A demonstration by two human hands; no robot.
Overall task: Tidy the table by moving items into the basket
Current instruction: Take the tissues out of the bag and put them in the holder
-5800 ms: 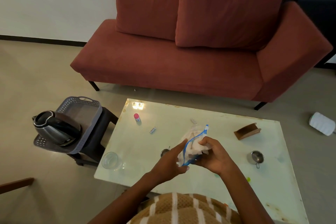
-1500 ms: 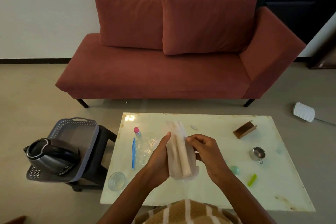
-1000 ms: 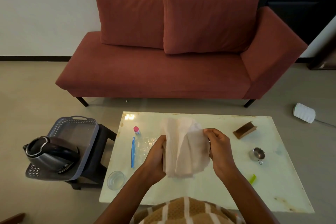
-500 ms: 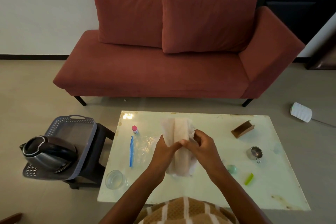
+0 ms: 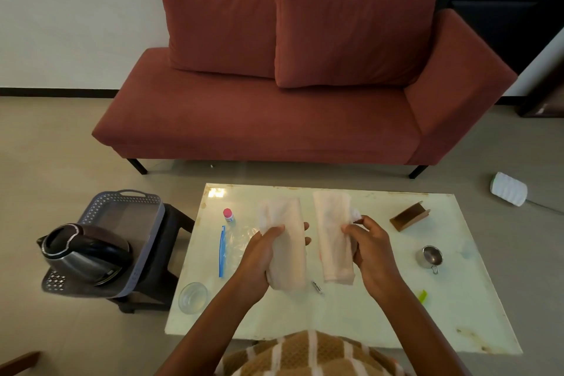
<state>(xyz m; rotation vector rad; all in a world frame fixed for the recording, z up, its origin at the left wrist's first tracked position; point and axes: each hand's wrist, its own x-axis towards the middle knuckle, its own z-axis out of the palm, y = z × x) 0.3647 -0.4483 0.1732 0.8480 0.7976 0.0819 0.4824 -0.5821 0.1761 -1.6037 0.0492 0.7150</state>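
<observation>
Above the pale glass table (image 5: pixel 360 317) I hold two folded white cloths apart. My left hand (image 5: pixel 262 256) grips the left cloth (image 5: pixel 285 241) upright. My right hand (image 5: pixel 366 246) grips the right cloth (image 5: pixel 332 238), thumb and fingers pinching its edge. The grey perforated basket (image 5: pixel 128 201) sits on a dark stool left of the table, with a black and steel kettle (image 5: pixel 82 252) in its near end. An empty clear zip bag with a blue seal (image 5: pixel 222 250) lies flat on the table left of my hands.
On the table: a pink-capped small bottle (image 5: pixel 228 215), a glass bowl (image 5: pixel 193 297) at the near left corner, a wooden holder (image 5: pixel 410 216), a steel cup (image 5: pixel 429 256), a green clip (image 5: pixel 422 296), a small tube (image 5: pixel 317 287). A red sofa (image 5: pixel 274 113) stands behind. A white roll (image 5: pixel 508 188) lies on the floor.
The cloths came out of the zip bag, which now lies on the table. Half a second ago both hands held them together; now they are pulled apart, one in each hand.
</observation>
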